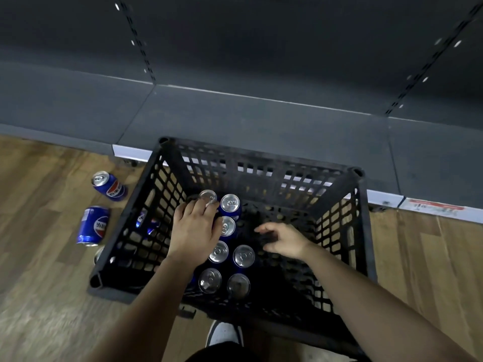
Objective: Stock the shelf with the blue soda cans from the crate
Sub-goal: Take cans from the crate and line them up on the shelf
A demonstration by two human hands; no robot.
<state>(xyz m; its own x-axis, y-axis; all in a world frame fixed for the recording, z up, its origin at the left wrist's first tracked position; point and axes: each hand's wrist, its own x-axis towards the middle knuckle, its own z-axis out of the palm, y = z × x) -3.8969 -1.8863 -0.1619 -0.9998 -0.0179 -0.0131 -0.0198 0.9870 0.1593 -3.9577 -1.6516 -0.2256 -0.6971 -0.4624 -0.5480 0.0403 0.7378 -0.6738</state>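
A black plastic crate [362, 231] stands on the wooden floor against the low grey shelf [235, 116]. Several blue soda cans stand upright in its left half. My left hand [194, 231] reaches into the crate and its fingers curl over the top of the far-left can [208, 196]. Beside it stand another can [230, 203] and more cans [243, 256] nearer to me. My right hand [281, 240] hovers over the crate's bare right half, fingers loosely spread, holding nothing.
Two blue cans lie on the floor left of the crate, one [109, 185] farther away and one [92, 226] nearer, with a third [98, 254] partly hidden by the crate wall. My shoe [224, 334] is just behind the crate. The shelf's back panel has slotted uprights.
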